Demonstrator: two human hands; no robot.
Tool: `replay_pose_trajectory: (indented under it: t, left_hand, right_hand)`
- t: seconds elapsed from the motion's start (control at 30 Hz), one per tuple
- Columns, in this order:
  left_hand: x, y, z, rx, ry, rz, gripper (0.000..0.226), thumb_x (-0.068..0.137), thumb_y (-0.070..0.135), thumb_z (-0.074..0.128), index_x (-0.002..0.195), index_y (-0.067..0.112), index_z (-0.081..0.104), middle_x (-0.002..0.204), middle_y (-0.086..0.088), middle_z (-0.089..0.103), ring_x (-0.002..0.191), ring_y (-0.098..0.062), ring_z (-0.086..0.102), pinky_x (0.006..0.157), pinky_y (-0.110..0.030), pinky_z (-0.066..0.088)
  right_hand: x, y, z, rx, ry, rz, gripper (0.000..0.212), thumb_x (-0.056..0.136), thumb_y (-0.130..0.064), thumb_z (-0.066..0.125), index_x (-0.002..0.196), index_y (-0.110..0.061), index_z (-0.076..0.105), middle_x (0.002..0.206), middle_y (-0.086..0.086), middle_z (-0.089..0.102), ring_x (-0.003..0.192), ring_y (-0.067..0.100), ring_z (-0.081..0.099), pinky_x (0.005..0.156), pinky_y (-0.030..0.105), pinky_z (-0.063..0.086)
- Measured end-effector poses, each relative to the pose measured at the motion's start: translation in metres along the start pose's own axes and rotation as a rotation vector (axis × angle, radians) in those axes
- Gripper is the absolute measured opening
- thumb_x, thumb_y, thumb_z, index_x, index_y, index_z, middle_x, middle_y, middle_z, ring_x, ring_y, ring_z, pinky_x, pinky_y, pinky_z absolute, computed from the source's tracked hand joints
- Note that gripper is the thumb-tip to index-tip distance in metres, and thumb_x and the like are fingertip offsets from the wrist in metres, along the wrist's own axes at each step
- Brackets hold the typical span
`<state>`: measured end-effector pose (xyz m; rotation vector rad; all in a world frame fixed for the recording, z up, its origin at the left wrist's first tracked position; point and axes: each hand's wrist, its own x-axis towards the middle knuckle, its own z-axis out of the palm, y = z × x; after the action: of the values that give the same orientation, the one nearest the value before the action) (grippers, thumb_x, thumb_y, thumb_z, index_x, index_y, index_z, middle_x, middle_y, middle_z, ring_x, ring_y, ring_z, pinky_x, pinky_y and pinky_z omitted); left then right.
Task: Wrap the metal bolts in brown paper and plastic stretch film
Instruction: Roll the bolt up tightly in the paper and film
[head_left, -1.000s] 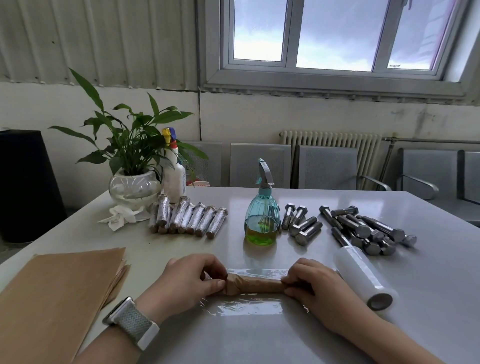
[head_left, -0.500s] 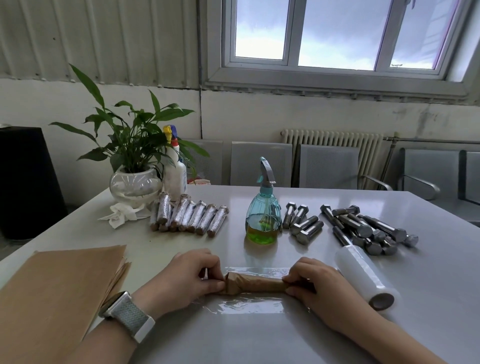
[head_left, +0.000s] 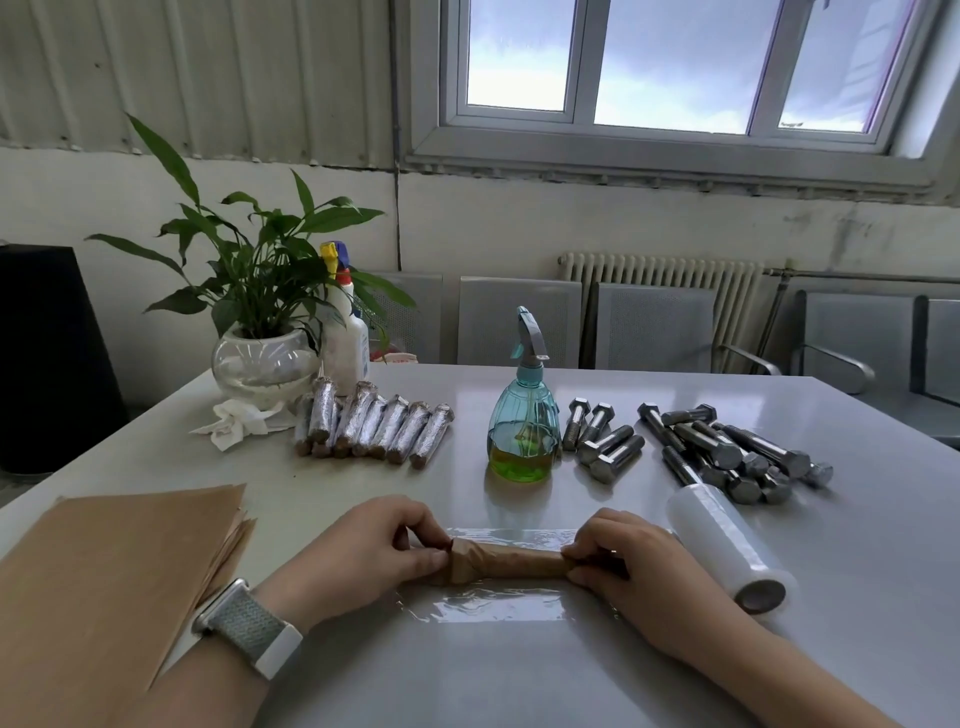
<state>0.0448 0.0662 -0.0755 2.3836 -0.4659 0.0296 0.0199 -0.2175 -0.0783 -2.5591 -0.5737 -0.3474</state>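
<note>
Bolts (head_left: 727, 449) lie loose in a heap at two o'clock on the counter (head_left: 857, 519), with one wrapped in brown paper, the bundle (head_left: 506, 564), at the near centre on a sheet of clear film (head_left: 498, 605). Brown paper sheets (head_left: 114, 561) are stacked at nine o'clock. At three o'clock, just beside the right hand (head_left: 623, 564), lies the film roll (head_left: 727, 548). Finished wrapped bolts (head_left: 374, 431) sit in a row at eleven o'clock, and a spray bottle (head_left: 522, 415) stands at twelve. The left hand (head_left: 374, 553) has a narrow grip pinching the bundle's left end; the right pinches its right end.
</note>
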Motion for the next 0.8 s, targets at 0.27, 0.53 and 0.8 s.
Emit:
replay_pose_trajectory:
  t: [0.27,0.53,0.8]
  left_hand:
    - [0.000,0.004,0.002,0.053,0.092,0.027,0.018,0.075,0.031,0.076,0.063,0.037,0.064,0.082,0.011,0.060,0.069,-0.006,0.055,0.074,-0.030,0.048]
    - [0.000,0.028,0.006,0.382,-0.041,-0.121,0.017,0.076,0.044,0.058,0.085,0.031,0.053,0.081,0.013,0.062,0.080,-0.010,0.055,0.063,-0.028,0.038]
    - [0.025,0.059,-0.014,0.489,-0.380,-0.291,0.028,0.082,0.026,0.064,0.096,0.005,0.074,0.063,-0.005,0.065,0.051,-0.013,0.056,0.038,-0.014,0.037]
  right_hand:
    - [0.000,0.002,0.002,0.000,0.000,0.000,0.010,0.081,-0.023,0.075,0.085,-0.028,0.067,0.089,-0.019,0.061,0.088,0.000,0.055,0.077,0.012,0.040]
    - [0.001,0.001,0.002,-0.025,-0.005,-0.019,0.011,0.081,-0.023,0.075,0.083,-0.028,0.066,0.088,-0.019,0.061,0.088,0.001,0.055,0.075,0.006,0.036]
    - [-0.001,-0.001,0.000,-0.025,0.000,-0.022,0.009,0.082,-0.022,0.074,0.085,-0.026,0.066,0.083,-0.023,0.055,0.084,0.001,0.050,0.072,0.005,0.034]
